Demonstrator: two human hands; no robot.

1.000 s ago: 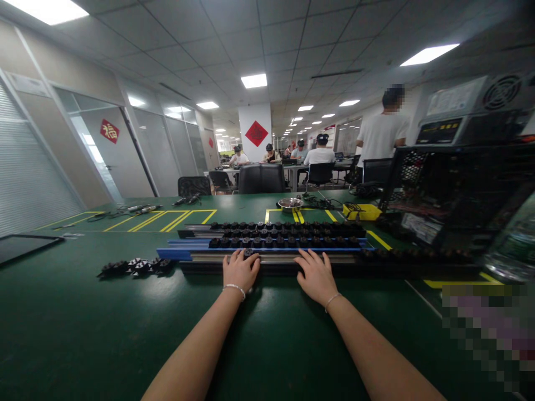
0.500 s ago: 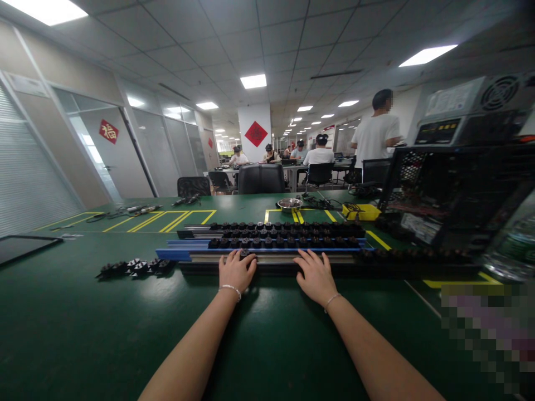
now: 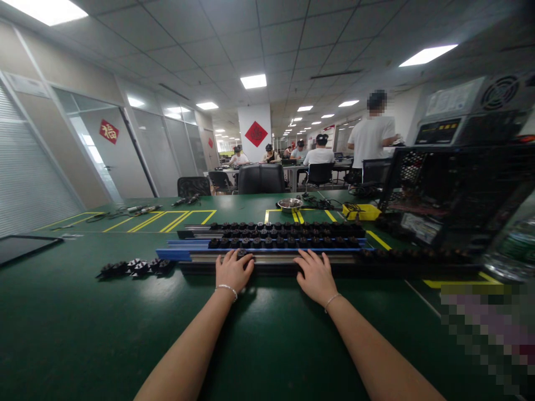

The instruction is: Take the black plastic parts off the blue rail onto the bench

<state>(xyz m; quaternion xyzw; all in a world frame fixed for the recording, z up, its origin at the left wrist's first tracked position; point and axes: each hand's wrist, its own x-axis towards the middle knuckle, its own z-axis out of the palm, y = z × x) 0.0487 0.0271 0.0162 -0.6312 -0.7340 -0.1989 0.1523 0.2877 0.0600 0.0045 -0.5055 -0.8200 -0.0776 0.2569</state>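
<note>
Green desk (image 3: 259,345). Front metal rail (image 3: 273,260) lies parallel to its far edge: likely stiff, slick, best held near both ends. My right grip (image 3: 315,277) rests spread on it; left grip (image 3: 232,273), can't tell.

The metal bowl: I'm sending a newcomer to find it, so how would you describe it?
On the green table, look past the blue rails to the far side, near the middle. The metal bowl sits there, dark cables and a yellow box to its right. Its round, shiny rim sets it apart from both.
</note>
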